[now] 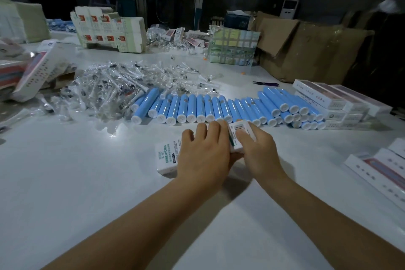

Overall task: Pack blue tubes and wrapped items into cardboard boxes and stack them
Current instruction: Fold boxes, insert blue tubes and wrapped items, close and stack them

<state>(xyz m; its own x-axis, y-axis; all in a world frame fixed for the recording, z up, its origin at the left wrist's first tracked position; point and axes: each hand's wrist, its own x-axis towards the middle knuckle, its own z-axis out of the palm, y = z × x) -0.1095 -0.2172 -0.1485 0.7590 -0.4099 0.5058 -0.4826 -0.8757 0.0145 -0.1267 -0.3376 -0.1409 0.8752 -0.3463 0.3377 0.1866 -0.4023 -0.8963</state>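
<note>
A white printed box [167, 158] lies on the white table [87, 182] in front of me. My left hand [203, 151] lies over its top and grips it. My right hand [256, 149] holds the box's right end, where the flap with a barcode [240, 131] stands up. Just beyond the hands, a long row of blue tubes [197, 107] with white caps lies side by side, piled deeper at the right. Behind them at the left sits a heap of clear-wrapped items [114, 87].
Packed white boxes are stacked at the right [333, 101] and at the near right edge [381, 169]. More boxes lean at the far left [32, 72]. Flat box blanks [109, 30], a taped carton [232, 46] and a big brown carton [306, 48] stand at the back.
</note>
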